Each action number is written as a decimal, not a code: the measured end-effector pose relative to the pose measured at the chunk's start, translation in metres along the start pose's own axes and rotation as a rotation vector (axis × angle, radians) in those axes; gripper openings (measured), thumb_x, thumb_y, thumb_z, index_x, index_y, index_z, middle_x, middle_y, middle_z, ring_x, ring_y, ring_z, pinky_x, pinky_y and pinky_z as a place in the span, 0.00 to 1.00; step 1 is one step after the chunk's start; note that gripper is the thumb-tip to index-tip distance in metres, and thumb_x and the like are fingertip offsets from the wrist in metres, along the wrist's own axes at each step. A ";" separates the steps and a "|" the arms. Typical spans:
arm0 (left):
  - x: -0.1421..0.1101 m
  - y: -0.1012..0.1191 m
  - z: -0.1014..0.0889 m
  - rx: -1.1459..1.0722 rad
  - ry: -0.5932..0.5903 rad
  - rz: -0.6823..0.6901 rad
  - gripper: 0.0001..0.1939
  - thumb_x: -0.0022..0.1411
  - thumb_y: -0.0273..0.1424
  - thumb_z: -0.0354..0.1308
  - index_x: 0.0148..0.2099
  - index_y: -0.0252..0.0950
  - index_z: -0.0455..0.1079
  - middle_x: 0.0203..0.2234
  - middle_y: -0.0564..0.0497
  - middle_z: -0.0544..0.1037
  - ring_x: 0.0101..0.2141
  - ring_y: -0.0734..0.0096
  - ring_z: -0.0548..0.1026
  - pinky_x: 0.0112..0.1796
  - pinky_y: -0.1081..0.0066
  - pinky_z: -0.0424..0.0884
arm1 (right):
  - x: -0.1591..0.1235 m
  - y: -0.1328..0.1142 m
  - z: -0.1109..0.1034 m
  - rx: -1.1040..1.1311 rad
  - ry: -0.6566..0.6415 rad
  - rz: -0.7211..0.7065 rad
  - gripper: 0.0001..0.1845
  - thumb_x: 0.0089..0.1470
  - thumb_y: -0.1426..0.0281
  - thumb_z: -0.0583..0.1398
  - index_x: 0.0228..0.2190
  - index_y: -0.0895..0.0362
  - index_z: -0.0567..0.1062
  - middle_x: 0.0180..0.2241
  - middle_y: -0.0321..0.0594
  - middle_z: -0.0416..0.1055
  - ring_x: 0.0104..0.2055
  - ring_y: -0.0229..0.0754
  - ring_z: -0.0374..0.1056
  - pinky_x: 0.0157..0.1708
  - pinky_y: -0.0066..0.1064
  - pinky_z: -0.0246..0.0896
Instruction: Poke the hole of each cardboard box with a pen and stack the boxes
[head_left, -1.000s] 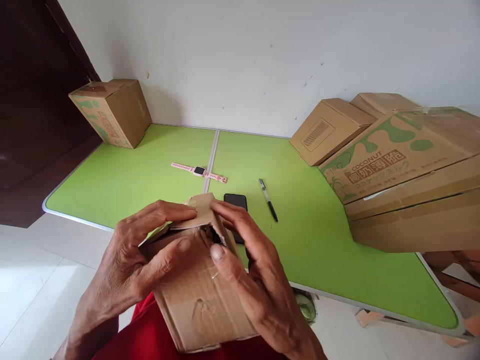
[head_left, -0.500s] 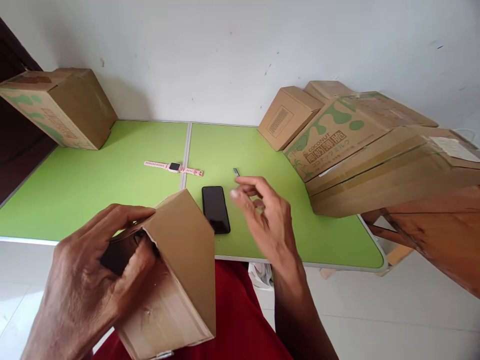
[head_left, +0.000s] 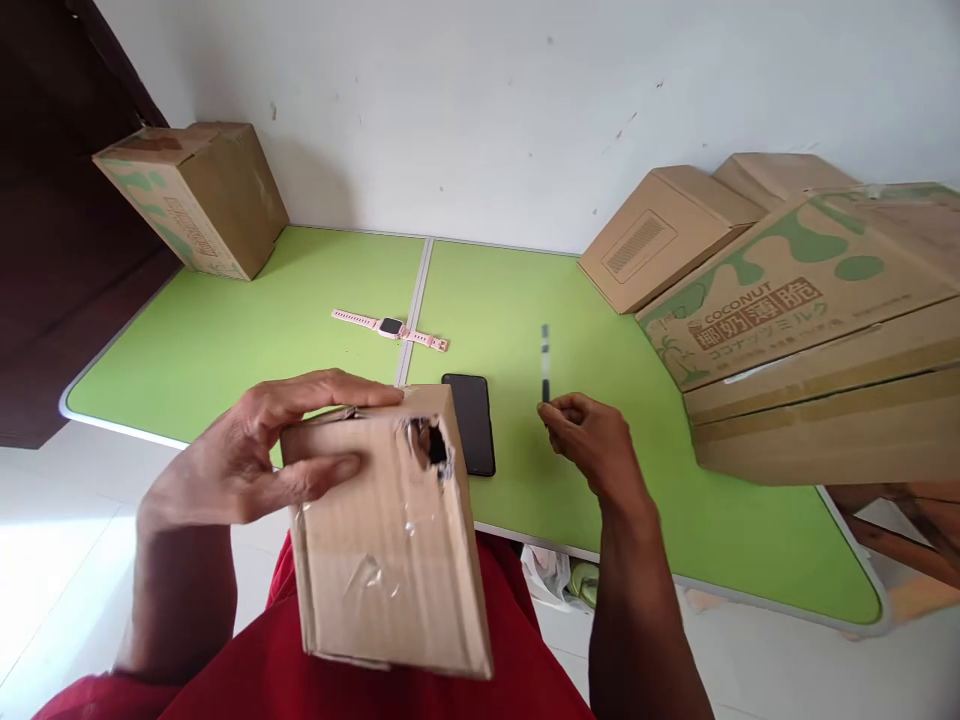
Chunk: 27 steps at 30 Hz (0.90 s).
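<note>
My left hand [head_left: 292,450] grips a small cardboard box [head_left: 382,560] along its upper edge, fingers on top and thumb against the near side. A ragged hole is torn in the box's upper right corner, and clear tape clings to its face. My right hand [head_left: 589,435] pinches the lower end of a slim pen [head_left: 545,365], dark at both ends and pale in the middle, standing roughly upright over the green table. Between the hands lies a black phone [head_left: 472,425], its left part covered by the box. Farther back, a pink watch [head_left: 391,327] lies across the table's seam.
The green table [head_left: 510,300] stands against a white wall. A printed carton [head_left: 225,200] sits at its back left. Several cartons [head_left: 765,310] crowd the right side, with a plain box [head_left: 660,240] behind. A white plastic bag [head_left: 544,575] shows below the front edge.
My right hand has closed on the pen and lifted it. My left hand has turned the box so its torn corner faces me, with the thumb now outside. The view has shifted left.
</note>
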<state>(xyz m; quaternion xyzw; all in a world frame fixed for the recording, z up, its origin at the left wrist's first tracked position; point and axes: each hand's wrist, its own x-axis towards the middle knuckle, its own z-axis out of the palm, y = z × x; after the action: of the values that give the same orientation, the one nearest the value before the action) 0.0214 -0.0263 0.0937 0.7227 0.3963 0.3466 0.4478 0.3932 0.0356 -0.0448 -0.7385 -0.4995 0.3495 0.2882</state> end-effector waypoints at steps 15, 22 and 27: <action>-0.005 -0.001 0.046 0.045 0.132 0.024 0.21 0.76 0.34 0.69 0.68 0.49 0.82 0.64 0.49 0.86 0.58 0.58 0.86 0.58 0.66 0.81 | -0.131 -0.106 0.013 0.777 0.055 -0.915 0.12 0.69 0.78 0.68 0.48 0.50 0.87 0.42 0.37 0.86 0.48 0.46 0.81 0.51 0.42 0.80; -0.007 -0.001 0.048 0.114 0.122 0.079 0.23 0.75 0.31 0.69 0.69 0.49 0.81 0.66 0.52 0.85 0.61 0.60 0.84 0.61 0.67 0.78 | -0.128 -0.104 0.011 0.556 0.139 -1.011 0.13 0.65 0.80 0.69 0.45 0.51 0.86 0.42 0.35 0.85 0.47 0.44 0.79 0.52 0.43 0.76; -0.009 0.009 0.057 0.072 0.184 -0.011 0.20 0.76 0.32 0.68 0.67 0.48 0.82 0.64 0.52 0.85 0.61 0.58 0.84 0.62 0.63 0.78 | -0.130 -0.100 0.010 0.489 0.155 -0.972 0.13 0.64 0.80 0.70 0.45 0.53 0.86 0.46 0.36 0.81 0.51 0.41 0.78 0.52 0.37 0.76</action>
<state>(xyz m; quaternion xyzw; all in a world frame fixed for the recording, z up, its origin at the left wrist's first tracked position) 0.0689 -0.0586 0.0802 0.7012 0.4521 0.3945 0.3851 0.2981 -0.0521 0.0568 -0.3576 -0.6646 0.2265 0.6157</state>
